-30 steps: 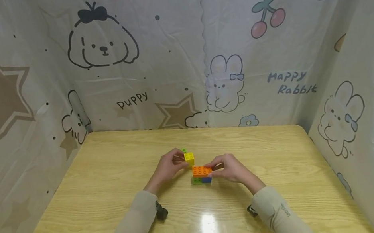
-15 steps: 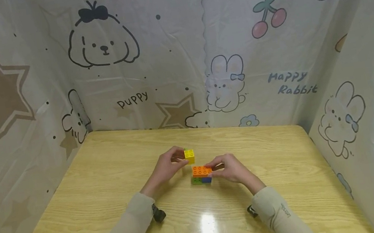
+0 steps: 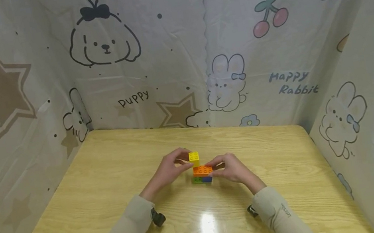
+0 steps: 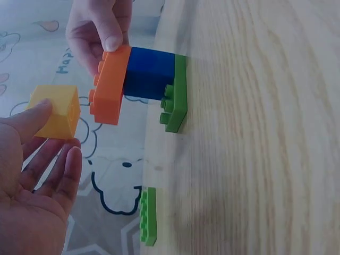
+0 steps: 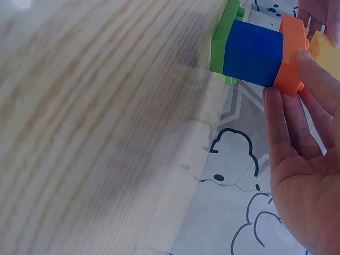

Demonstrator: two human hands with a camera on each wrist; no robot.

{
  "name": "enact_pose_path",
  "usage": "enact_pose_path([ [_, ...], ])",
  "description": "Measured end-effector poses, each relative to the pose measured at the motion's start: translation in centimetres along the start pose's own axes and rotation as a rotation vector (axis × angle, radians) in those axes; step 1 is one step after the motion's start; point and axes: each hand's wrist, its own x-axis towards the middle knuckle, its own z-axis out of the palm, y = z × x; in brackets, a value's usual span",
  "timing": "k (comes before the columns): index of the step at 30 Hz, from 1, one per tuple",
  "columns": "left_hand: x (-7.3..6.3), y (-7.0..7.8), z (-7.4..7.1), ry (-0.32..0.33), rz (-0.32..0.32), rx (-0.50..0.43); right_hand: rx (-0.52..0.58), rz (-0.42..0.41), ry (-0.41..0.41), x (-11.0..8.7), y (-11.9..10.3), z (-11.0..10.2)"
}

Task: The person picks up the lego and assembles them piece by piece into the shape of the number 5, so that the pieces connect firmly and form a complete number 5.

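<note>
My left hand point(image 3: 169, 170) pinches a yellow square toy brick point(image 3: 194, 159) between thumb and fingers, just above the left end of an orange brick point(image 3: 202, 171). In the left wrist view a gap shows between the yellow brick and the orange studs. That orange brick tops a stack: a blue brick point(image 4: 151, 73) beneath it, then a flat green brick point(image 4: 179, 98) on the table. My right hand point(image 3: 231, 168) grips the orange brick's right end with thumb and fingers. The blue brick fills only one end of the stack's middle layer, leaving green studs uncovered.
A loose flat light-green brick point(image 4: 149, 217) lies on the wooden table point(image 3: 277, 207) behind my left hand, mostly hidden in the head view. Patterned cloth point(image 3: 163, 55) hangs around the table's back and sides. Each wrist wears a small dark camera.
The yellow brick has been lifted away from beside the loose green brick, then moved right and over the orange brick by my left hand. My right hand stays put on the stack.
</note>
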Motion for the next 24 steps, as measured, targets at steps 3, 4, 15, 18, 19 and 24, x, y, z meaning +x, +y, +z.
enact_pose_path([
  [3,-0.2,0.2,0.1,-0.027,0.023,0.003,0.005,-0.002,0.002,0.0,0.1,0.0],
  [4,-0.3,0.2,0.2,-0.036,0.026,0.0,0.005,-0.005,0.002,0.0,0.1,0.0],
  [15,-0.5,0.1,0.9,-0.062,0.024,0.015,0.017,0.001,0.008,-0.1,-0.1,0.0],
  [18,-0.4,0.0,1.1,-0.062,0.031,0.018,0.015,-0.002,0.008,-0.1,-0.1,0.0],
  [19,-0.4,-0.1,1.1,-0.062,0.033,0.018,0.014,-0.003,0.008,-0.1,-0.1,0.0],
  [24,-0.4,-0.1,1.4,-0.058,0.044,0.023,0.008,-0.007,0.005,-0.1,0.0,0.0],
])
